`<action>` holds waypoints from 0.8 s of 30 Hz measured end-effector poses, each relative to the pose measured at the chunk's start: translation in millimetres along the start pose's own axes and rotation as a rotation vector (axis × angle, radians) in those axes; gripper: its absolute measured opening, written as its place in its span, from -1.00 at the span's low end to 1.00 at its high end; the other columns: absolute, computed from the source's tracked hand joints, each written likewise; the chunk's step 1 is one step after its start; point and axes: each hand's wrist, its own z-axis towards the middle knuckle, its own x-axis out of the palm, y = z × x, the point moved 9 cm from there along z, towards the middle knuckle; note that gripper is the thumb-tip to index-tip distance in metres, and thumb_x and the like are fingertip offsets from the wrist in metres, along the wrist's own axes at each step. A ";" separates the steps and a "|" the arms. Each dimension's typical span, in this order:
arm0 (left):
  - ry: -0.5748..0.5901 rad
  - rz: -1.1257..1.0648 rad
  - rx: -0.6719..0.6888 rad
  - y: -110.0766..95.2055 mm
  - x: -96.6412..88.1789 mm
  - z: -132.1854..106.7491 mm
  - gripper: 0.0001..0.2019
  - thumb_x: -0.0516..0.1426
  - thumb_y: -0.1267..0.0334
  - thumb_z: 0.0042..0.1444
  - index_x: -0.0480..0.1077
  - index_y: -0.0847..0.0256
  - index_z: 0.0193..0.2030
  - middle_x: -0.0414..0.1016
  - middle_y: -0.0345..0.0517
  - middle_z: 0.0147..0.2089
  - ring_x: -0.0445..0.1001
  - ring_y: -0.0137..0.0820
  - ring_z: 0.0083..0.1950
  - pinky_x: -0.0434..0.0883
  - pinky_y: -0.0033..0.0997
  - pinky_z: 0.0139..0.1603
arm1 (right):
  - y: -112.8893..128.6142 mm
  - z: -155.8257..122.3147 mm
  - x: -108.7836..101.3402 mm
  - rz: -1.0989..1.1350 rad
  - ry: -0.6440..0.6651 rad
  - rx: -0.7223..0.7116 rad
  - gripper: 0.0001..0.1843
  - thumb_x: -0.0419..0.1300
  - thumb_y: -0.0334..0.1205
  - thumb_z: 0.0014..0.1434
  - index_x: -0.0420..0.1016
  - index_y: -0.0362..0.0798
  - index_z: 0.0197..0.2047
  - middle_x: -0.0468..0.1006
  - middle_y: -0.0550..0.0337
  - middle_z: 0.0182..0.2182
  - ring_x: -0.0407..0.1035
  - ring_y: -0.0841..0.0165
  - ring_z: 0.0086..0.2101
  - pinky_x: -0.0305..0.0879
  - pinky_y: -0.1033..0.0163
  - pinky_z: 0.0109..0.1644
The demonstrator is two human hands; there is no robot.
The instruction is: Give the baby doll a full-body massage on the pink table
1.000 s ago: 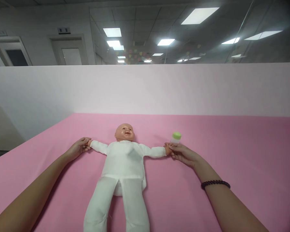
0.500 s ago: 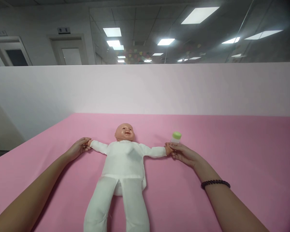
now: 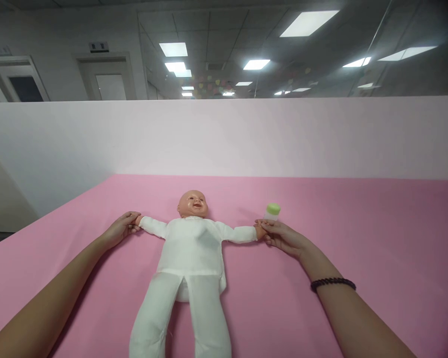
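A baby doll (image 3: 194, 248) in a white top and white trousers lies on its back, head away from me, on a pink surface (image 3: 291, 308). Its arms are stretched out to both sides. My left hand (image 3: 121, 228) is closed round the doll's hand at the left. At the right, the doll's other hand is pinched between the thumb and fingers of my right hand (image 3: 283, 236). Just behind my right hand stands a small bottle (image 3: 273, 211) with a green cap; its lower part is hidden. The doll's feet run out of view at the bottom.
A white partition (image 3: 224, 136) rises along the far edge of the pink surface and down its left side. Beyond it are doors (image 3: 110, 84) and a glass wall reflecting ceiling lights. A black bracelet (image 3: 333, 283) circles my right wrist.
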 end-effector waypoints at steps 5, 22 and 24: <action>0.017 -0.013 0.007 1.5 -1.2 1.3 -0.81 0.08 0.21 0.30 0.41 0.28 -0.11 0.50 -0.07 -0.34 0.47 -0.46 -0.42 0.51 -0.51 -0.36 | 0.1 -0.2 0.2 -0.004 -0.012 -0.003 -0.57 0.43 -0.10 0.11 0.50 -0.09 -0.01 0.48 0.17 -0.40 0.28 0.52 -0.55 0.31 0.42 -0.51; -0.004 -0.049 -0.018 -2.0 0.7 -1.5 -0.82 0.09 0.28 0.19 0.44 0.31 -0.14 0.50 -0.03 -0.38 0.48 -0.41 -0.47 0.52 -0.45 -0.38 | 5.0 -4.9 7.7 0.027 -0.003 0.014 -0.62 0.34 -0.34 0.06 0.52 -0.10 -0.01 0.51 0.13 -0.32 0.32 0.48 -0.52 0.40 0.37 -0.45; 0.009 -0.046 -0.014 -2.2 1.5 -1.3 -0.82 0.10 0.28 0.18 0.44 0.30 -0.14 0.50 -0.04 -0.38 0.48 -0.41 -0.46 0.53 -0.44 -0.36 | 6.0 -5.6 8.2 0.023 -0.003 0.010 -0.63 0.34 -0.34 0.07 0.52 -0.10 -0.01 0.51 0.12 -0.31 0.33 0.48 -0.51 0.40 0.37 -0.45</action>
